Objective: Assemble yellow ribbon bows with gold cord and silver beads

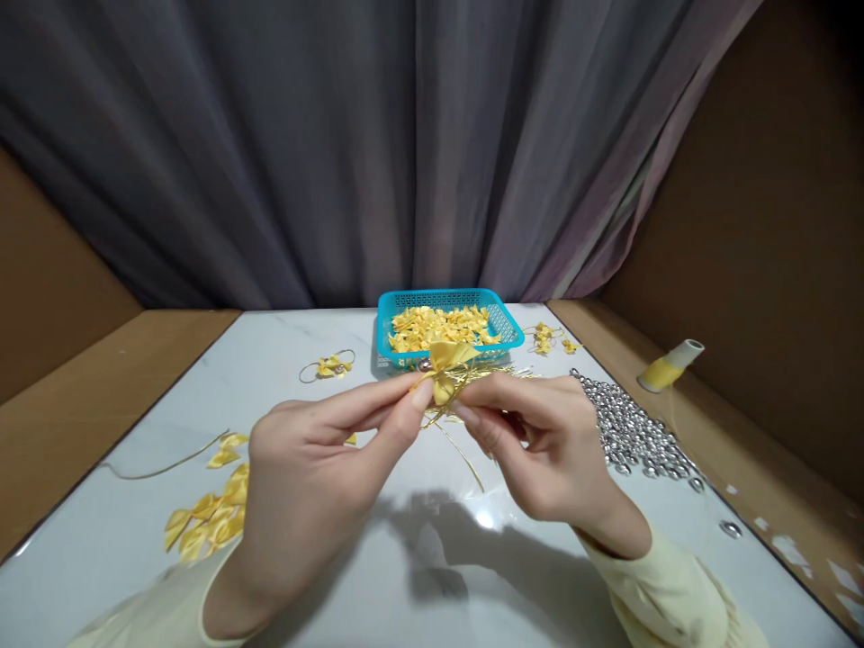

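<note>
Bow sits between left hand and right hand.

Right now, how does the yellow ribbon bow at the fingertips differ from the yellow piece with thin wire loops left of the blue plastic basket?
Pose: the yellow ribbon bow is held up by the left hand; the wire-looped yellow piece lies on the white tabletop, untouched.
Look: shiny gold strands cross by the held bow; the wire-looped piece has a thin loop at either side.
Both have yellow material.
</note>
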The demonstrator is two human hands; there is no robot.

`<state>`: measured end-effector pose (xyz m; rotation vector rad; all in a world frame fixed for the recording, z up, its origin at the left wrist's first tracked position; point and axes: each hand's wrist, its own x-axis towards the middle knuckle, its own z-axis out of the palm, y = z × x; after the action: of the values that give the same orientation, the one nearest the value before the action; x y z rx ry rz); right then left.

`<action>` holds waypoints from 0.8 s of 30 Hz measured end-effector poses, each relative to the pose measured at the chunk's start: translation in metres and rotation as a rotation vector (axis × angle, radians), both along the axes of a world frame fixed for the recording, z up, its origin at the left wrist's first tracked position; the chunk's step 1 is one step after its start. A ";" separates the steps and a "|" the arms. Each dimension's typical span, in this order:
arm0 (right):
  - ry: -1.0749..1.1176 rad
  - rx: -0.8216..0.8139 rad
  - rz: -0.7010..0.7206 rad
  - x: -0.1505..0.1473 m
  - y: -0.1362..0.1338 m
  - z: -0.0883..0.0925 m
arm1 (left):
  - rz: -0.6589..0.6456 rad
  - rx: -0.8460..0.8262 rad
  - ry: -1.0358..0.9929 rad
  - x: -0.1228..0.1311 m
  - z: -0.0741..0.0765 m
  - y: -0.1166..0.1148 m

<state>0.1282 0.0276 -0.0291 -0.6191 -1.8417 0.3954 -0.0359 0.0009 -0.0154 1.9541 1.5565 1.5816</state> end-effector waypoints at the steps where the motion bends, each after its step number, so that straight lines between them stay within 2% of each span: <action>1: -0.006 0.013 -0.003 0.001 0.001 0.000 | -0.003 -0.004 0.001 0.000 0.000 0.000; 6: -0.046 0.063 0.001 0.004 0.002 0.004 | 0.009 -0.070 -0.083 0.004 0.004 0.000; 11: -0.001 -0.019 0.001 0.004 -0.001 0.003 | 0.000 -0.163 -0.199 0.005 0.006 0.000; 17: 0.057 -0.101 0.000 0.000 -0.006 0.001 | 0.031 -0.159 -0.269 0.007 0.002 0.002; 24: 0.061 -0.115 -0.008 -0.003 -0.010 0.002 | 0.025 -0.151 -0.276 0.008 0.003 0.000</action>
<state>0.1249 0.0172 -0.0274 -0.6856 -1.7668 0.5118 -0.0275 0.0010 -0.0126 1.5689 1.5413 1.6108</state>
